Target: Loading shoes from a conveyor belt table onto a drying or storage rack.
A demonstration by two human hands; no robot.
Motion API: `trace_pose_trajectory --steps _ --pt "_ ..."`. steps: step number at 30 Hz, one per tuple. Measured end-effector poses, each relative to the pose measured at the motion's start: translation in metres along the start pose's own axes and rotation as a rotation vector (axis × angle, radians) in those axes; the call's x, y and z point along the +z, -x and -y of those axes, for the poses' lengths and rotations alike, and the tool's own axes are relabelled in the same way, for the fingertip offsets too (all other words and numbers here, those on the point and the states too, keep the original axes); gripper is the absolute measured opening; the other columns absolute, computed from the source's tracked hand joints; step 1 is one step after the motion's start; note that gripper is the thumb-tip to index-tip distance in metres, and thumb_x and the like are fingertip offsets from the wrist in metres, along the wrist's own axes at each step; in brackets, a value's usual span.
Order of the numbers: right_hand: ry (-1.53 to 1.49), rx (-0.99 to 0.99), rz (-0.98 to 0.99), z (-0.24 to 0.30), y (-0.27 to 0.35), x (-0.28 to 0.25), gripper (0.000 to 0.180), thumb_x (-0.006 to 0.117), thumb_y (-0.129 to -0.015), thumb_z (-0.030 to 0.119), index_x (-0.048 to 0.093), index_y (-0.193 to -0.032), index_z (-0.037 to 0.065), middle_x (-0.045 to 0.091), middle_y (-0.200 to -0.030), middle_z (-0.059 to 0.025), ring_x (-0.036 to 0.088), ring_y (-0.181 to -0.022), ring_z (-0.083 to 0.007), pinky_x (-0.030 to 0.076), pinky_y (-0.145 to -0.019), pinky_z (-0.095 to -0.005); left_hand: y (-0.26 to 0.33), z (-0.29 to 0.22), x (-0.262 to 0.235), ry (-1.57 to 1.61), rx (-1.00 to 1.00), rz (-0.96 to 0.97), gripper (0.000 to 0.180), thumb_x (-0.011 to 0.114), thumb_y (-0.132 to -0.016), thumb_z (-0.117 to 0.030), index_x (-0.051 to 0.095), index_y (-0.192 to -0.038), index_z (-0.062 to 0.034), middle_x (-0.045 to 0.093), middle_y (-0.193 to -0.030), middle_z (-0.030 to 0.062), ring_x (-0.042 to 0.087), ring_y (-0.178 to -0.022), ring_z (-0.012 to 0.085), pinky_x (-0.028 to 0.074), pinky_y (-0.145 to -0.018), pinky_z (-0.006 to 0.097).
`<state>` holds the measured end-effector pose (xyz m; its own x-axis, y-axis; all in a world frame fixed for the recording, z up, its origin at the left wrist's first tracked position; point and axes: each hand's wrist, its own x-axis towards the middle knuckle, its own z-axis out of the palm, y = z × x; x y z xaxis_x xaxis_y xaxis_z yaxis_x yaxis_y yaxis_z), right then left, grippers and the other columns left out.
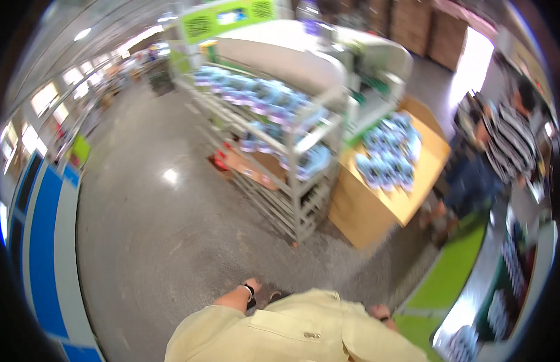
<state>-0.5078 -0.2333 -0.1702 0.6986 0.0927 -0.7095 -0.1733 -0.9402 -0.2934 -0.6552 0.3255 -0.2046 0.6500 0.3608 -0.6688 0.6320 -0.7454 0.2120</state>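
Note:
My left hand (253, 283) hangs low in front of my body, a dark band around its wrist. It is small and blurred, so I cannot make out how its fingers lie. My right hand (379, 312) is down by my other side, beside the green side of a work line (447, 271), also with a dark band at the wrist. Its fingers are mostly hidden. Ahead stands a grey metal rack (297, 199) with rows of light blue shoes (256, 95) on its shelves. More blue shoes (388, 151) sit together on a yellowish-brown table (426, 181) right of the rack.
A person in a striped shirt (509, 142) sits at the right, past the table. A white machine with a curved cover (280, 51) stands behind the rack. Blue-and-white panels (48, 241) line the left side. Grey floor (153, 241) runs between the panels and rack.

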Motion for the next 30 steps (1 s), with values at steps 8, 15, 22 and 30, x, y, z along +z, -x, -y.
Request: trace_pose_trajectory --steps 8,15,22,30 --pt "-0.794 0.282 -0.086 -0.09 -0.023 0.027 0.016 0.061 -0.085 0.018 0.067 -0.089 0.004 0.066 -0.074 -0.0062 0.062 -0.058 -0.0167 0.049 -0.051 -0.0291 -0.036 -0.141 -0.039 0.179 0.262 -0.017 0.044 0.057 -0.084 -0.036 0.065 -0.112 -0.0029 0.066 -0.11 0.0206 0.061 -0.107 0.0364 0.048 -0.092 0.042" --pt "-0.815 0.395 -0.075 -0.132 -0.007 0.051 0.021 0.063 -0.088 0.024 0.066 -0.093 0.005 0.067 -0.074 -0.0061 0.062 -0.058 -0.016 0.048 -0.05 -0.0308 -0.043 -0.209 -0.036 0.11 0.36 0.06 0.04 0.06 -0.085 -0.034 0.064 -0.109 -0.0016 0.068 -0.102 0.0175 0.065 -0.092 0.0293 0.05 -0.08 0.04" --pt "-0.835 0.459 -0.072 -0.131 0.003 0.058 0.019 0.06 -0.088 0.021 0.067 -0.084 0.004 0.062 -0.064 -0.0073 0.057 -0.051 -0.0163 0.044 -0.045 -0.0328 -0.069 -0.233 -0.061 -0.033 0.309 0.07 0.044 0.061 -0.085 -0.033 0.064 -0.114 -0.0014 0.065 -0.113 0.0198 0.061 -0.108 0.0339 0.048 -0.092 0.04" --pt "-0.836 0.496 -0.118 -0.101 0.004 0.014 0.019 0.061 -0.086 0.021 0.066 -0.092 0.004 0.065 -0.07 -0.0059 0.061 -0.056 -0.0169 0.048 -0.05 -0.0329 -0.133 -0.306 -0.1 -0.051 0.301 0.144 0.043 0.059 -0.086 -0.031 0.062 -0.117 -0.0008 0.065 -0.114 0.0206 0.062 -0.108 0.0332 0.047 -0.094 0.04"
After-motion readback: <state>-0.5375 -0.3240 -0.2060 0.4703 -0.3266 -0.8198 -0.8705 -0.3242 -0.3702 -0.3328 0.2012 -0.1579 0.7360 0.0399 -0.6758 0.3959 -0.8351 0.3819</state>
